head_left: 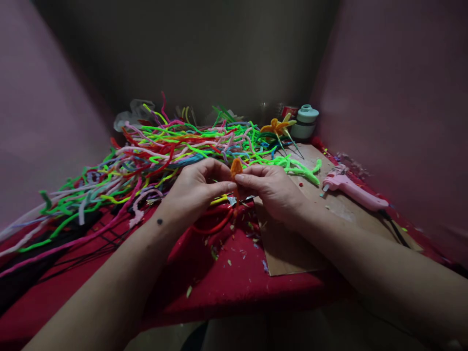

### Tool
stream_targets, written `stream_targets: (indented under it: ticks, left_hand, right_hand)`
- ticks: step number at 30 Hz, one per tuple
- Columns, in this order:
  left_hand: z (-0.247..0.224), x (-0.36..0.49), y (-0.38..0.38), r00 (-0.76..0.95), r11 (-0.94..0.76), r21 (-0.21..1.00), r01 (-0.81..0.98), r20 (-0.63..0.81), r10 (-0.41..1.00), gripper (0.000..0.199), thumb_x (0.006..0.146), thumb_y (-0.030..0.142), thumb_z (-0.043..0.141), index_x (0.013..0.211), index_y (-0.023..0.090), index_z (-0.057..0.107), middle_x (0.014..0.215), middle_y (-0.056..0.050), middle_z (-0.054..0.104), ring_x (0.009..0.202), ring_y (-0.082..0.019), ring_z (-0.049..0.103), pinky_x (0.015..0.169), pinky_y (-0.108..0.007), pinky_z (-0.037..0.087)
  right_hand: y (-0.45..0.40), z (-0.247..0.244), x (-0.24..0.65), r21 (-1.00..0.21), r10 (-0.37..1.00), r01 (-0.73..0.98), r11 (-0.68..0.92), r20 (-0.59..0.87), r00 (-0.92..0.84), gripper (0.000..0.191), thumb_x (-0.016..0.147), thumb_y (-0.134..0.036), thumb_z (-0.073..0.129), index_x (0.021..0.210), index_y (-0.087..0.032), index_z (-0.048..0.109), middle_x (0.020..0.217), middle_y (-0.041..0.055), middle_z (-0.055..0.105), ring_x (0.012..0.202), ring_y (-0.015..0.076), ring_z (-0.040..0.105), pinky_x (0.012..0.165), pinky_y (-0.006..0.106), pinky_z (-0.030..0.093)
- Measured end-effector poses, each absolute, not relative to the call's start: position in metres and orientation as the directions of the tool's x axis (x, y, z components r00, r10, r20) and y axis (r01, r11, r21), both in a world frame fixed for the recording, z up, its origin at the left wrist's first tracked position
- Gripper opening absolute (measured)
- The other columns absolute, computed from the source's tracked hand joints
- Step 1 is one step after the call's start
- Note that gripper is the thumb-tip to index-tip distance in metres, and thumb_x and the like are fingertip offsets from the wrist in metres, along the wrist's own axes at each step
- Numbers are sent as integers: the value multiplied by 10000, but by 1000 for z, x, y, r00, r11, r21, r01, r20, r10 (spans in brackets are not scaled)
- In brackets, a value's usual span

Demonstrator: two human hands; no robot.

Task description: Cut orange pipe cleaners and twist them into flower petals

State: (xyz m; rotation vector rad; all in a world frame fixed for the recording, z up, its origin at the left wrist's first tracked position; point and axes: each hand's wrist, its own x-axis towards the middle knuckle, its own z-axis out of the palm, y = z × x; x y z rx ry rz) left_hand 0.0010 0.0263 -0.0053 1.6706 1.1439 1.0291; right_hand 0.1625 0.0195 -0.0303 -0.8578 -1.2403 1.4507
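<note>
Between my two hands, above the red cloth, an orange pipe cleaner [236, 167] is bent into a small petal-like loop, its tail hanging below the fingers. My left hand [199, 183] pinches it from the left with thumb and forefinger. From the right, my right hand [272, 187] pinches it in the same way, and the fingertips of both hands nearly meet. Directly behind the hands lies a large heap of coloured pipe cleaners [171, 146]. A red pipe cleaner [214, 229] curves on the cloth beneath my hands.
A pink hot glue gun [353, 191] rests on a brown board [292, 251] at the right. Orange-yellow pipe-cleaner flowers [278, 127] stand near a pale green jar [306, 119] at the back. Fuzz scraps litter the red cloth [215, 282]; walls rise on both sides.
</note>
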Motion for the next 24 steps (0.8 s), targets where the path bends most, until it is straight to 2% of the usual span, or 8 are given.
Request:
stream_targets:
  ticks: [3, 9, 14, 17, 20, 24]
  left_hand:
    - [-3, -2, 26, 257, -194, 964, 181, 144, 956, 278, 674, 313, 725, 902, 160, 683, 812, -28, 679, 674, -121, 594, 622, -216, 455]
    - [-7, 0, 24, 259, -56, 998, 6, 53, 964, 167, 668, 284, 743, 750, 145, 696, 671, -22, 671, 604, -120, 606, 619, -229, 477]
    - [-10, 2, 27, 252, 42, 998, -50, -28, 967, 210, 611, 258, 781, 780, 155, 712, 732, -32, 696, 614, -126, 624, 620, -240, 496]
    - [-11, 2, 27, 280, 72, 995, -63, -52, 959, 189, 601, 237, 781, 753, 146, 713, 701, -33, 686, 595, -123, 616, 595, -232, 490]
    - [-11, 5, 25, 269, 23, 1000, -21, -16, 963, 129, 624, 239, 757, 671, 140, 688, 623, -12, 651, 552, -102, 575, 553, -208, 458]
    - [-9, 12, 20, 113, -176, 964, 201, 156, 981, 65, 641, 192, 722, 632, 142, 682, 604, 12, 633, 564, -90, 546, 558, -187, 436]
  right_hand:
    - [15, -26, 162, -984, 959, -147, 100, 135, -249, 244, 710, -337, 694, 590, -147, 599, 535, -23, 537, 497, 76, 440, 502, 225, 348]
    - [12, -27, 160, -991, 929, -55, 121, 133, -346, 315, 741, -393, 649, 559, -143, 587, 518, -31, 480, 483, 69, 383, 483, 227, 291]
    - [13, -28, 161, -991, 925, -33, 132, 135, -356, 348, 724, -419, 654, 531, -146, 560, 483, -46, 419, 466, 63, 320, 469, 235, 229]
    - [14, -28, 161, -990, 918, -47, 129, 137, -372, 343, 715, -411, 657, 518, -150, 554, 481, -44, 419, 468, 66, 322, 475, 238, 237]
    - [14, -29, 161, -992, 917, -41, 116, 123, -379, 326, 710, -368, 651, 491, -152, 541, 481, -37, 429, 476, 71, 338, 483, 242, 257]
    - [15, -32, 160, -995, 933, -35, 97, 103, -346, 282, 692, -296, 637, 476, -151, 529, 472, -40, 418, 467, 66, 318, 473, 242, 243]
